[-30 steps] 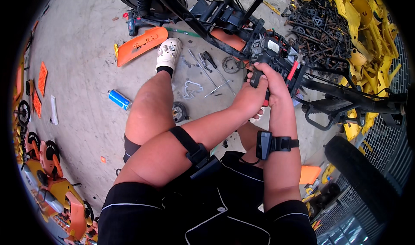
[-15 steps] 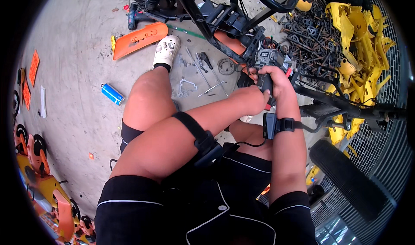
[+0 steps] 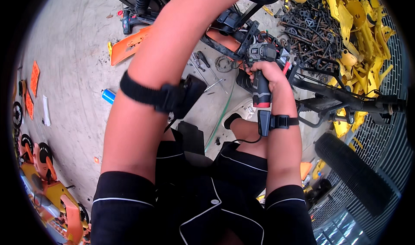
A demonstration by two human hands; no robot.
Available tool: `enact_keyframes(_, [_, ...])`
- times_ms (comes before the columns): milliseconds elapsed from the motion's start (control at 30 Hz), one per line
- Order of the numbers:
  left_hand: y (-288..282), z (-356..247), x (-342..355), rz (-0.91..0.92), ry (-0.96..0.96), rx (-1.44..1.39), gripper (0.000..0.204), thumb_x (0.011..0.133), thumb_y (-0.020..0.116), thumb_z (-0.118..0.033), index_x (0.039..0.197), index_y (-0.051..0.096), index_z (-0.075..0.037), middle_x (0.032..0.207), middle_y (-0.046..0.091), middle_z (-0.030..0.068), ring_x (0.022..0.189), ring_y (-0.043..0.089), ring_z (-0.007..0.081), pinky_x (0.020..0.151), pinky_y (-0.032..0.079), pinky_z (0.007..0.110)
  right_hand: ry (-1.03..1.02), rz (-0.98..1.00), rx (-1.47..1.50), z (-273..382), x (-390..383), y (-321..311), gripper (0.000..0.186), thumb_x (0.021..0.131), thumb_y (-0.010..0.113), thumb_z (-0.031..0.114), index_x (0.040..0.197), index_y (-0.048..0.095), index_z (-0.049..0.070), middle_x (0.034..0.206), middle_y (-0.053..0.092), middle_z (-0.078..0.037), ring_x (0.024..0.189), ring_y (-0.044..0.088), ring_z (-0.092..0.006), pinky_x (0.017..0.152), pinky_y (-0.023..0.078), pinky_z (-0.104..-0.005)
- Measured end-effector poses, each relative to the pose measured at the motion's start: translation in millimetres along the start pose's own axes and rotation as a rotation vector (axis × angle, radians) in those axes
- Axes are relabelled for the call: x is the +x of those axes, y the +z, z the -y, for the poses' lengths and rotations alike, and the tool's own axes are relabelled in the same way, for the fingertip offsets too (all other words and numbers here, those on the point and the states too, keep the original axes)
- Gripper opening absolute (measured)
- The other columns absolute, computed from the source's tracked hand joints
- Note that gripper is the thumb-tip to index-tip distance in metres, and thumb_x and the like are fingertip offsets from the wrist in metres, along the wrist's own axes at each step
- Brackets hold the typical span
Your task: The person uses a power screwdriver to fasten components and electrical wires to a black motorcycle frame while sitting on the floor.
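Note:
My right hand (image 3: 269,73) grips the handle of a black and red cordless drill (image 3: 260,72), its head pointed at the black frame (image 3: 235,22) of a small vehicle. My right wrist carries a black strap with a small box (image 3: 271,122). My left forearm (image 3: 173,63) rises toward the top edge with a black strap and box (image 3: 173,97) on it. The left hand itself is cut off by the top edge of the picture.
Loose tools and a round metal part (image 3: 224,64) lie on the concrete floor by the frame. An orange panel (image 3: 129,46) and a blue can (image 3: 108,96) lie to the left. A heap of yellow parts (image 3: 359,42) and dark metal pieces fills the right. A black tyre (image 3: 354,171) stands lower right.
My left arm has lifted up and out past the top edge, away from the drill. The right hand stays on the drill. The view has shifted, so my knee no longer shows.

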State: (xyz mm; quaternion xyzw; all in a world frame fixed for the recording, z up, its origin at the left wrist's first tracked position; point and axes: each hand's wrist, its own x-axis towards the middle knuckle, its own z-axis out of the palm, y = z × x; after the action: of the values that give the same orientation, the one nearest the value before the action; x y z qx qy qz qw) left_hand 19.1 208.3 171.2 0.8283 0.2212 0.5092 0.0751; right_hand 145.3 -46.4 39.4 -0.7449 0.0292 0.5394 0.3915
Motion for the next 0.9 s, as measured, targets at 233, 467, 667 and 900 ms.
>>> enact_keyframes(233, [26,12,-15,-0.049,0.149,-0.028,0.038,0.086,0.061,-0.022,0.051,0.063,-0.008,0.049,0.058,0.0131,0.047,0.06,0.0326,0.054,0.046,0.045,0.05,-0.08,-0.041,3,-3,4,0.016,0.077,0.063,0.003,0.087,0.068,-0.006,0.079,0.069,-0.014,0.061,0.063,-0.0203,0.057,0.054,-0.0351])
enact_keyframes(467, [10,19,-6,-0.082,0.125,-0.027,0.035,0.082,0.061,-0.024,0.051,0.064,-0.009,0.052,0.061,0.0106,0.048,0.06,0.0284,0.056,0.046,0.041,0.048,-0.05,-0.094,16,-3,11,0.014,0.075,0.062,0.001,0.086,0.067,-0.006,0.079,0.067,-0.014,0.06,0.063,-0.0219,0.057,0.054,-0.0353])
enact_keyframes(667, [19,22,-8,-0.163,0.115,-0.11,0.034,0.081,0.063,-0.025,0.05,0.064,-0.01,0.052,0.061,0.0089,0.05,0.061,0.026,0.057,0.044,0.041,0.061,-0.096,-0.095,18,-3,15,0.013,0.072,0.064,0.002,0.083,0.068,-0.005,0.074,0.067,-0.014,0.056,0.062,-0.0218,0.053,0.052,-0.035])
enact_keyframes(900, [17,23,-8,-0.168,0.118,-0.104,0.034,0.079,0.063,-0.025,0.049,0.063,-0.01,0.052,0.06,0.0077,0.049,0.06,0.0255,0.058,0.044,0.041,0.12,-0.071,-0.175,29,2,15,0.013,0.075,0.062,0.004,0.084,0.067,-0.004,0.077,0.066,-0.014,0.06,0.062,-0.0217,0.057,0.054,-0.0359])
